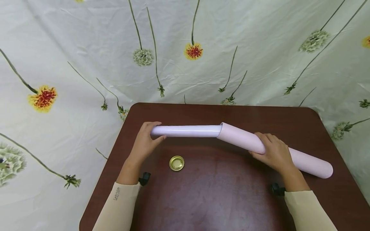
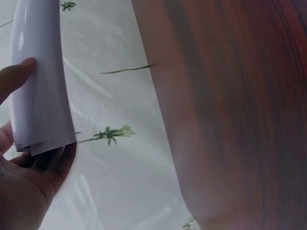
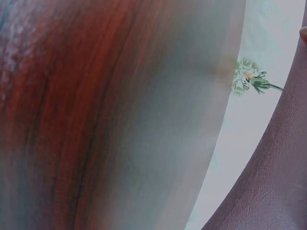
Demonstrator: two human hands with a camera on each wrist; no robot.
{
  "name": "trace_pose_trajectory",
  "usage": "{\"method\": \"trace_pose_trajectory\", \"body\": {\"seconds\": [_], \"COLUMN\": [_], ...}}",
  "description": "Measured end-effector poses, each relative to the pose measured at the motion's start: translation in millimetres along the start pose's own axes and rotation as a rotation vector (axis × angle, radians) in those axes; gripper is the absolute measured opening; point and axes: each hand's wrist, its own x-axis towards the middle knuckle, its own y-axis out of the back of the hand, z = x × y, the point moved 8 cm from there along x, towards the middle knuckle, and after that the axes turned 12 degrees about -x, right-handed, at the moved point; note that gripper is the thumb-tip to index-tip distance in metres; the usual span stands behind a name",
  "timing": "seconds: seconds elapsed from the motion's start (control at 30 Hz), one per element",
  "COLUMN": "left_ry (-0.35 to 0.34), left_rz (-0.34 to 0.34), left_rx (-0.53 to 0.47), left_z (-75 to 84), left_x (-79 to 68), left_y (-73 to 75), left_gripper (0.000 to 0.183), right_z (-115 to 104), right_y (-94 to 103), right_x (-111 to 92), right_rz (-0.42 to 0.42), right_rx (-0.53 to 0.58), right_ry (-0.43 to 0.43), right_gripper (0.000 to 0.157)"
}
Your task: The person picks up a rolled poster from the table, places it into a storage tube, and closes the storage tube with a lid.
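Note:
My left hand [image 1: 144, 141] grips the left end of a rolled white sheet [image 1: 186, 131], thumb on one side and fingers on the other. Overlapping edges show at that end of the rolled sheet [image 2: 41, 105] in the left wrist view. The sheet's other end disappears into the open mouth of a pale pink tube [image 1: 238, 138], which slants down to the right. Around the tube's middle, my right hand [image 1: 274, 152] holds it from above. Its textured side fills the lower right of the right wrist view, mostly hiding that hand.
A small round gold lid [image 1: 176, 163] lies on the dark brown table [image 1: 208, 199], below the rolled sheet. Behind and beside the table hangs a pale cloth [image 1: 173, 77] printed with flowers. Dark wrist cameras [image 1: 144, 178] stick out from both cuffs.

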Motion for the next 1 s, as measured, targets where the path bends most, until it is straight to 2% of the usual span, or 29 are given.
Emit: {"method": "trace_pose_trajectory", "body": {"seconds": [0.17,0.4,0.6,0.77,1.0], "left_ry": [0.0,0.05,0.073,0.09,0.101], "left_rz": [0.008,0.029,0.103,0.185,0.188], "left_rx": [-0.037,-0.118,-0.187,-0.268,-0.335], "left_z": [-2.6,-8.1,-9.4,-11.9,-14.6], "left_x": [2.3,2.6,1.2,-0.3,0.8], "left_y": [0.9,1.3,4.0,8.9,9.6], "left_gripper": [0.065,0.072,0.078,0.075,0.067], "right_z": [1.1,-0.9,-4.1,-6.9,-9.7], "right_y": [1.9,0.6,-1.6,-2.0,-4.0], "right_x": [1.0,1.1,0.2,0.7,0.2], "right_rz": [0.012,-0.013,-0.011,-0.016,-0.027], "right_rx": [0.002,0.014,0.009,0.012,0.008], "right_ry": [-0.002,-0.007,0.001,0.0,0.003], "right_gripper": [0.073,0.073,0.071,0.072,0.072]}}
